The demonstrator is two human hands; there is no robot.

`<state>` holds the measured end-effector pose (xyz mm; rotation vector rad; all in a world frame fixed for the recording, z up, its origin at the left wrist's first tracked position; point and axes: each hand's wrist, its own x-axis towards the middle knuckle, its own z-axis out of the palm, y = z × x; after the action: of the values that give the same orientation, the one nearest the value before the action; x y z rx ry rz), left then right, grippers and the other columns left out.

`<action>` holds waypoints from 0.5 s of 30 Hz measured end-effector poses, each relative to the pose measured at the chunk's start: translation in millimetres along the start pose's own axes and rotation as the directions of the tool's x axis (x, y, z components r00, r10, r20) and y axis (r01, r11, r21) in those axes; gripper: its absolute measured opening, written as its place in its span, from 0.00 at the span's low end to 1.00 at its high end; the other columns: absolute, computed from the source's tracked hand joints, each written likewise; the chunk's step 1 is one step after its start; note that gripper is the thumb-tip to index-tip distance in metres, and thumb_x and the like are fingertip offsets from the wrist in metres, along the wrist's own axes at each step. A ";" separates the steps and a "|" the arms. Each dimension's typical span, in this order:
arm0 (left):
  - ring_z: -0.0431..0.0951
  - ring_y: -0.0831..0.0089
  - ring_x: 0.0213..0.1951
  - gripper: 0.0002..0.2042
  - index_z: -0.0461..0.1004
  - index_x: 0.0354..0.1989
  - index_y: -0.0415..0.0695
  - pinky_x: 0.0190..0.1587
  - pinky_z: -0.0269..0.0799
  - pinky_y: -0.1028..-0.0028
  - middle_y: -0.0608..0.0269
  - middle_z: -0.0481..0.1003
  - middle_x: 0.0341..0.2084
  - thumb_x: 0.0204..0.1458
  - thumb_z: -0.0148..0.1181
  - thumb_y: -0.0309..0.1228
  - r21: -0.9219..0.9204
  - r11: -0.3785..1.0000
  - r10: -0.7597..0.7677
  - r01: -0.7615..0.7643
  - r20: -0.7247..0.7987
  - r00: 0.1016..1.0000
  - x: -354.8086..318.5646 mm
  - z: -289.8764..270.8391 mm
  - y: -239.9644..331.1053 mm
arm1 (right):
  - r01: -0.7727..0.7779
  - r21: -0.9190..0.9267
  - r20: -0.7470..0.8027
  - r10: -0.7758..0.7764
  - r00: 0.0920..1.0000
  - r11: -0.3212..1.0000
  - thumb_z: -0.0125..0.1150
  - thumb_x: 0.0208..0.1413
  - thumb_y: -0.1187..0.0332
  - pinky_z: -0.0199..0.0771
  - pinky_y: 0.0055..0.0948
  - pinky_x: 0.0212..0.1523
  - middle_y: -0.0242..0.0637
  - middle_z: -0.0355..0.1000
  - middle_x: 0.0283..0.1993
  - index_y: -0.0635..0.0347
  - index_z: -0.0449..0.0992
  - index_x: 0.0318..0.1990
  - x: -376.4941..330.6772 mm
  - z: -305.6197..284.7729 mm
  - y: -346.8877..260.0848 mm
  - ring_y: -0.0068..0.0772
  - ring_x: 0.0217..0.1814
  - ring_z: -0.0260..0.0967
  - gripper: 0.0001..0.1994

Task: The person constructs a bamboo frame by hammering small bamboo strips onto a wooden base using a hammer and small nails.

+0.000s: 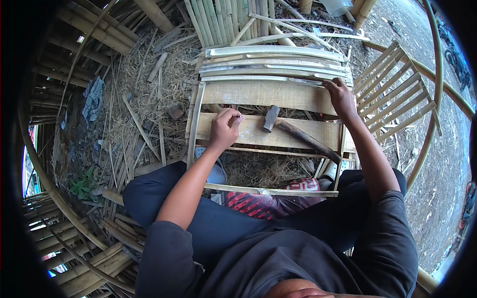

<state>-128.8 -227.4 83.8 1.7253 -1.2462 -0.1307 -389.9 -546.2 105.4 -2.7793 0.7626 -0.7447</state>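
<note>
My left hand [226, 128] hovers over the wooden planks, thumb and fingers pinched together; whatever they hold is too small to make out. At the right end of the nearest crosswise bamboo slat [258, 78], my right hand [341, 97] has its fingers closed on the strip. Several more pale slats lie parallel beyond it, across a bamboo frame [195, 124]. Between my hands a hammer [272, 119] rests on the near plank [253, 131], its dark wooden handle slanting down to the right. A second plank [268, 95] lies just beyond. The frame's near bar [268, 190] crosses in front of my lap.
A slatted bamboo panel [395, 89] leans at the right, beside curved poles [438, 74]. Upright bamboo strips [233, 22] stand behind the frame. Straw and loose bamboo pieces [134, 124] cover the ground at left, with a blue-grey rag [93, 99].
</note>
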 end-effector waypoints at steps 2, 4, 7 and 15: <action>0.78 0.55 0.34 0.04 0.75 0.32 0.36 0.40 0.73 0.64 0.53 0.77 0.28 0.53 0.65 0.22 0.004 1.000 0.007 -0.007 -0.006 1.000 1.6 1.6 0.7 | -0.024 0.002 -0.001 0.024 1.000 1.000 0.61 0.61 0.73 0.76 0.44 0.41 0.43 0.75 0.41 0.58 0.82 0.46 0.9 0.8 5.3 0.49 0.43 0.76 0.08; 0.78 0.55 0.35 0.04 0.75 0.33 0.36 0.41 0.73 0.64 0.53 0.77 0.30 0.53 0.65 0.22 0.000 1.000 0.010 -0.010 0.009 1.000 3.6 2.7 1.0 | 0.026 0.034 -0.023 -0.025 0.999 0.999 0.62 0.61 0.72 0.76 0.45 0.39 0.46 0.73 0.40 0.57 0.81 0.47 3.1 -1.1 7.6 0.51 0.41 0.75 0.09; 0.79 0.55 0.36 0.04 0.76 0.33 0.37 0.42 0.74 0.64 0.53 0.77 0.31 0.52 0.66 0.22 -0.011 0.998 0.057 -0.057 -0.015 0.998 5.7 5.7 2.9 | -0.028 -0.025 -0.097 0.026 0.995 0.999 0.65 0.59 0.70 0.76 0.45 0.39 0.48 0.72 0.40 0.58 0.79 0.50 -0.1 -4.2 -3.8 0.53 0.40 0.74 0.13; 0.80 0.56 0.37 0.03 0.78 0.33 0.37 0.43 0.74 0.64 0.53 0.79 0.32 0.52 0.66 0.22 0.068 0.993 0.099 -0.097 -0.027 0.995 -2.7 -0.5 -0.5 | -0.089 0.048 0.401 0.063 0.914 0.995 0.69 0.54 0.43 0.78 0.47 0.45 0.54 0.74 0.41 0.66 0.72 0.45 -42.4 -22.3 -139.0 0.53 0.43 0.77 0.30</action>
<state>-129.4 -225.0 82.6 1.7126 -1.3228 -0.0053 -372.4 -406.0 145.7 -2.6894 0.7401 -0.1681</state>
